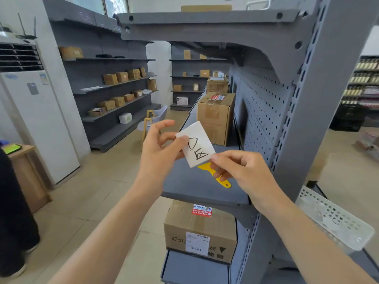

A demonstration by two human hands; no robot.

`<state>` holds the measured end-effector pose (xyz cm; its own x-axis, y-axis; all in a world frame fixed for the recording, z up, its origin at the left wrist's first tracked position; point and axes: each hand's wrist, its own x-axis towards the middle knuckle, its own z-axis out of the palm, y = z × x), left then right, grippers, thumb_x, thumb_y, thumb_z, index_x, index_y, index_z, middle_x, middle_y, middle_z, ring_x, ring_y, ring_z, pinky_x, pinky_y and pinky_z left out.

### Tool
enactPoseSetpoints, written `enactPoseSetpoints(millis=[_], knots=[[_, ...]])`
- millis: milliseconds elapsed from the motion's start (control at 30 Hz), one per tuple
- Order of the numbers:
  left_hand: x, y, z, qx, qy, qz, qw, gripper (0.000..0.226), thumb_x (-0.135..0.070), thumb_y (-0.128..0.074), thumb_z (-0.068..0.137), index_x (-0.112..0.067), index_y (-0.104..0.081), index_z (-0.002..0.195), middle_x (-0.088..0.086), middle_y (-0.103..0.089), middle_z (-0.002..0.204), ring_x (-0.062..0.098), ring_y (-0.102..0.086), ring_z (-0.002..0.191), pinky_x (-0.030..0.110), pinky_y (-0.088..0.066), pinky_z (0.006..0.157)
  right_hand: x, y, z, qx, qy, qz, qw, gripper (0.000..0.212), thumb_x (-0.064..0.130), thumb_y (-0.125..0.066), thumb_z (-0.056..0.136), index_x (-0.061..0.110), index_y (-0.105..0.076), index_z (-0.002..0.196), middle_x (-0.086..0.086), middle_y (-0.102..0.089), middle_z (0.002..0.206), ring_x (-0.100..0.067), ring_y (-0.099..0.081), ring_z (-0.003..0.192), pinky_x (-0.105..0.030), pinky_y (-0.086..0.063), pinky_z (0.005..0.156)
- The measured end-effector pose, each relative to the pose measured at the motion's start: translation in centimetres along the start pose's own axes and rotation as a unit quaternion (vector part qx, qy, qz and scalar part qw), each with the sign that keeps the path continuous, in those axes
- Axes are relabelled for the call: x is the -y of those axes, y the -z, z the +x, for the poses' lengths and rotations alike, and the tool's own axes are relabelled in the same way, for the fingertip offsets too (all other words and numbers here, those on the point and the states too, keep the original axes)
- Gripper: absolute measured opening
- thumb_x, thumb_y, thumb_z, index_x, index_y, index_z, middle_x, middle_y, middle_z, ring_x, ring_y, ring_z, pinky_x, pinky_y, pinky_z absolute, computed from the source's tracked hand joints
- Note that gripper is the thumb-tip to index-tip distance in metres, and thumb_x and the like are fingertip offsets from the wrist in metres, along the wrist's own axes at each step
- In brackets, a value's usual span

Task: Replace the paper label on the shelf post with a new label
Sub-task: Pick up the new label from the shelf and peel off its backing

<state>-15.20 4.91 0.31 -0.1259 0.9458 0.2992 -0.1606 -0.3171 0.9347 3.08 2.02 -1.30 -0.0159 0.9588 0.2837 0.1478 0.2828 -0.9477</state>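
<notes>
A white paper label [198, 143] with black handwriting is held up in front of me, tilted. My left hand [159, 152] pinches its upper left corner between thumb and fingers. My right hand [240, 171] pinches its lower right corner. The grey slotted shelf post [320, 107] stands just right of my hands, and no label shows on its visible face. A yellow plastic scraper [220, 179] lies on the grey shelf [194, 185] beneath the label, partly hidden by my right hand.
Cardboard boxes stand on the shelf behind the label [216, 117] and on the lower shelf [202, 230]. A white perforated basket [336, 220] hangs right of the post. A white air conditioner [39, 119] and a person's dark clothing [14, 212] are at left.
</notes>
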Motion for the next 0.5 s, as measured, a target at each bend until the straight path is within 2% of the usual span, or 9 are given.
enactPoseSetpoints(millis=[67, 167, 300, 433, 500], knots=[[-0.9, -0.3, -0.1, -0.003, -0.011, -0.005, 1.0, 0.031, -0.007, -0.068, 0.094, -0.02, -0.057, 0.119, 0.016, -0.077, 0.106, 0.017, -0.078, 0.092, 0.02, -0.059, 0.062, 0.8, 0.3, 0.0, 0.002, 0.015, 0.012, 1.0, 0.02, 0.018, -0.069, 0.094, 0.019, -0.081, 0.079, 0.004, -0.078, 0.073, -0.012, -0.068, 0.063, -0.027, -0.057, 0.067], [-1.6, -1.0, -0.5, -0.019, -0.02, -0.027, 0.999, 0.033, -0.006, -0.068, 0.094, -0.019, -0.056, 0.121, 0.017, -0.076, 0.106, 0.021, -0.078, 0.094, 0.023, -0.063, 0.066, 1.7, 0.2, -0.1, 0.03, 0.033, 0.007, 0.999, 0.013, 0.019, -0.073, 0.092, 0.027, -0.081, 0.087, 0.01, -0.079, 0.079, -0.011, -0.07, 0.066, -0.028, -0.059, 0.066], [-2.1, -2.0, -0.9, -0.037, -0.027, -0.055, 0.997, 0.036, -0.005, -0.068, 0.093, -0.02, -0.054, 0.123, 0.018, -0.076, 0.108, 0.02, -0.078, 0.093, 0.022, -0.062, 0.065, 2.4, -0.6, -0.3, 0.038, 0.049, -0.009, 0.998, 0.021, 0.016, -0.078, 0.087, 0.031, -0.082, 0.075, 0.016, -0.077, 0.071, -0.01, -0.069, 0.06, -0.021, -0.054, 0.059], [-2.5, -2.3, -0.8, -0.049, -0.024, -0.065, 0.996, 0.037, -0.006, -0.069, 0.093, -0.022, -0.053, 0.123, 0.015, -0.076, 0.109, 0.016, -0.079, 0.09, 0.019, -0.06, 0.063, 3.1, -0.4, -0.2, 0.02, 0.068, 0.008, 0.997, 0.025, 0.015, -0.077, 0.088, 0.034, -0.083, 0.073, 0.011, -0.079, 0.079, -0.014, -0.071, 0.061, -0.024, -0.056, 0.061], [-2.6, -2.4, -0.7, -0.05, -0.021, -0.062, 0.997, 0.038, -0.006, -0.069, 0.093, -0.022, -0.053, 0.123, 0.015, -0.076, 0.108, 0.014, -0.079, 0.089, 0.018, -0.059, 0.062, 3.3, -0.4, 0.0, 0.015, 0.076, 0.007, 0.997, 0.025, 0.014, -0.076, 0.088, 0.033, -0.083, 0.072, 0.012, -0.078, 0.074, -0.013, -0.07, 0.058, -0.025, -0.056, 0.06]])
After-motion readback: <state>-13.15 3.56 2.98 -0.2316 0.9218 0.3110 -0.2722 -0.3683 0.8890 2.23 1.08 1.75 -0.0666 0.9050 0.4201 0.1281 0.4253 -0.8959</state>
